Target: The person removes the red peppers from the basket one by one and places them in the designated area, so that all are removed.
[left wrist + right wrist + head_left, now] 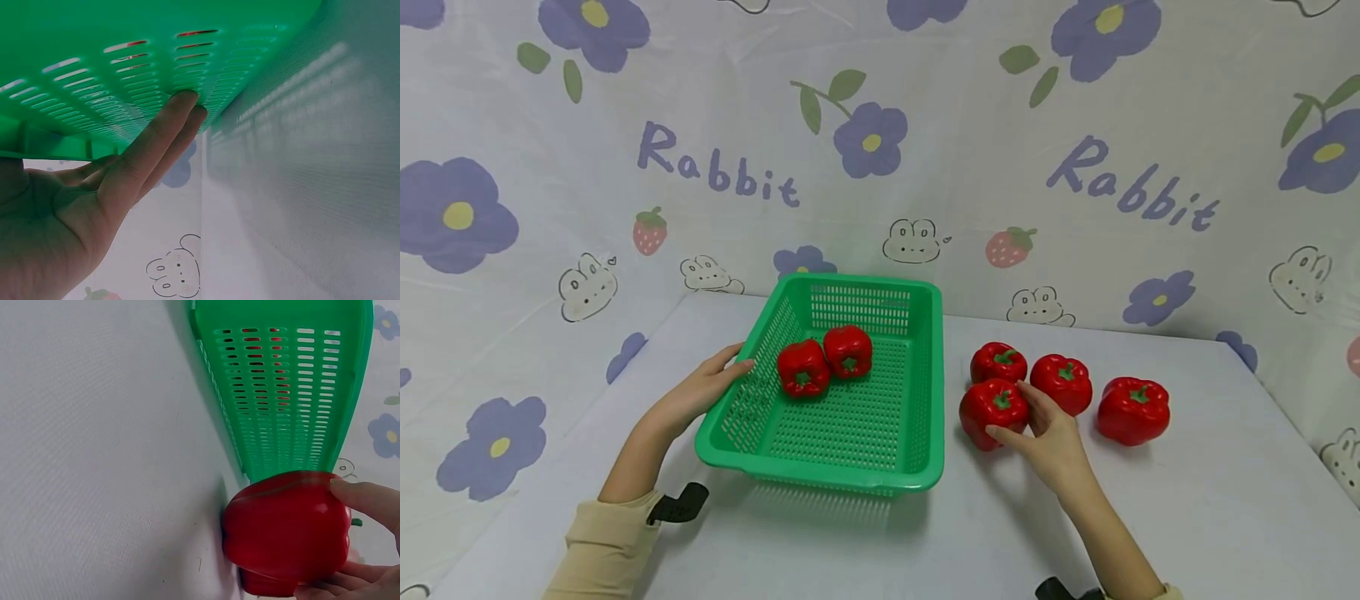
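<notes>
Pepper [979, 415] is near the green basket [936, 400], on its right, gripped between thumb and fingers of the right hand [1054, 437]. Left hand [702, 388], with straight fingers, touches the basket's left side. It seems better to grip evenly, without pushing the neighbouring peppers [1072, 392].

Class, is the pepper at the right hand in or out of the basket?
Out: the right hand grips the red pepper beside the green basket, outside its wall.

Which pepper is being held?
The front-left pepper of the four outside the green basket; only it sits between thumb and fingers of the right grip.
</notes>
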`<state>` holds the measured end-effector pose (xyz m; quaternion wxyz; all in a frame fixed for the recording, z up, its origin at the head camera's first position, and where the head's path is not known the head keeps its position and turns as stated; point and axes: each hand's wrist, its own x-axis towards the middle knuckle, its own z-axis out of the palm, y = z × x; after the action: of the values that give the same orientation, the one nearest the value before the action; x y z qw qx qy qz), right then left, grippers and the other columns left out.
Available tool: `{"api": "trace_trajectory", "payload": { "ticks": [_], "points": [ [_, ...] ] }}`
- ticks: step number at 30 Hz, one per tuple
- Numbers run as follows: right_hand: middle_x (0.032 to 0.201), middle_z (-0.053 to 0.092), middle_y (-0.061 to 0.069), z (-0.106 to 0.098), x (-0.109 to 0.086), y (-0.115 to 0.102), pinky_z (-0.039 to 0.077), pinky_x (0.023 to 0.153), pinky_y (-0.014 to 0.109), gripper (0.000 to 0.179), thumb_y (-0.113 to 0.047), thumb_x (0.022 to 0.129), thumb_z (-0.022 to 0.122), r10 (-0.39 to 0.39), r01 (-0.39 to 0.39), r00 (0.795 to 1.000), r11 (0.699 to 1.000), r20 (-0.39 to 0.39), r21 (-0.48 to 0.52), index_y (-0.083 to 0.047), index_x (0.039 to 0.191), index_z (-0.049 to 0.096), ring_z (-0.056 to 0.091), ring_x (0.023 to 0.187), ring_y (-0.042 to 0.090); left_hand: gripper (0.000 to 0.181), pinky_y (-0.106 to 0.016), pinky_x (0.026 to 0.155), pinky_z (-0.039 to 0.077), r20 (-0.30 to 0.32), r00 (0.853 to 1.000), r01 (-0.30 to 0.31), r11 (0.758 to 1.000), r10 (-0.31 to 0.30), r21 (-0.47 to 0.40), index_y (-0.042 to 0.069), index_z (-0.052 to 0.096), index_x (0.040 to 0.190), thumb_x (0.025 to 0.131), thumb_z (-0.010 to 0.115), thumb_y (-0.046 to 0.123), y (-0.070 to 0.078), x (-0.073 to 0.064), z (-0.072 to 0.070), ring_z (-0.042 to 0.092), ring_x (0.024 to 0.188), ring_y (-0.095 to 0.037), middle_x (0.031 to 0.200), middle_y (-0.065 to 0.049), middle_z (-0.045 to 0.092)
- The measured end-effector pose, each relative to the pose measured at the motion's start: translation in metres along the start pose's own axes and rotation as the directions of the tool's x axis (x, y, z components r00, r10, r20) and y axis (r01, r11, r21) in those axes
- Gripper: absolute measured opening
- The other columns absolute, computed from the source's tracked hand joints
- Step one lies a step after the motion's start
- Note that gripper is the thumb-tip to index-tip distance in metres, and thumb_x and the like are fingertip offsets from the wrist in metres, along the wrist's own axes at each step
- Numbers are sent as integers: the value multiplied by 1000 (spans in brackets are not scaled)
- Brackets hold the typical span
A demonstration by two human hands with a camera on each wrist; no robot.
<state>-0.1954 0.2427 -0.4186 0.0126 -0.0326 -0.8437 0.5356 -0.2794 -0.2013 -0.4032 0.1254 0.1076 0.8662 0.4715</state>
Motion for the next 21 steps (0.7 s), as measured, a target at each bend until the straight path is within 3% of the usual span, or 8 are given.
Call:
{"api": "trace_trajectory", "payload": {
  "ticks": [21],
  "points": [
    [160,29,13,2,4,-17,34,113,46,85,-28,88,73,-26,26,999,1000,-25,15,-11,156,24,25,149,32,67,-48,104,42,5,1000,-7,1000,7,-7,9,15,157,105,38,43,0,0,0,45,130,-35,154,-23,29]
  ]
}}
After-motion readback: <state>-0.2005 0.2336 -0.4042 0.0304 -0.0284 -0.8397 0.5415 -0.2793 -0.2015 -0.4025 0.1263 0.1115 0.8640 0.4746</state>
